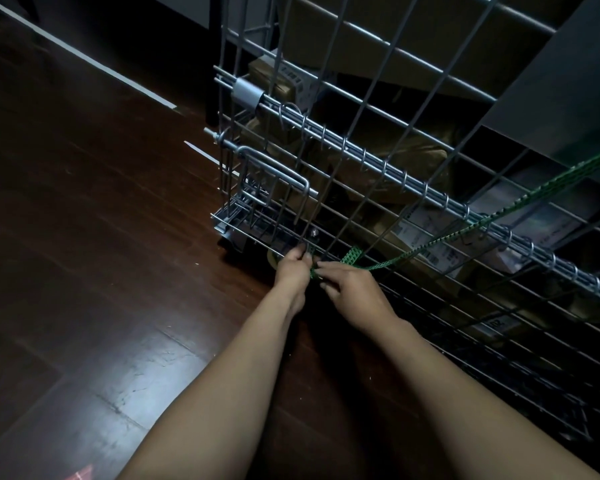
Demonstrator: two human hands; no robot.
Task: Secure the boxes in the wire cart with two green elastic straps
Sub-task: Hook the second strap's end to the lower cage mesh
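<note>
A silver wire cart (pixel 361 154) fills the upper right, with cardboard boxes (pixel 426 237) behind its mesh. A green elastic strap (pixel 499 216) runs from the upper right down across the mesh to the cart's lower edge, where a short flat piece (pixel 352 255) loops round a wire. My left hand (pixel 293 270) pinches the strap's end against the bottom wires. My right hand (pixel 352 289) grips the strap just beside it, fingers closed on it. The strap's end and any hook are hidden between my fingers.
Dark wooden floor (pixel 84 237) spreads to the left and below. A cart wheel (pixel 232 242) sits under the lower left corner. A folded wire flap with a handle (pixel 274 178) hangs on the cart's side. A pale strip (pixel 84 58) crosses the floor at the back.
</note>
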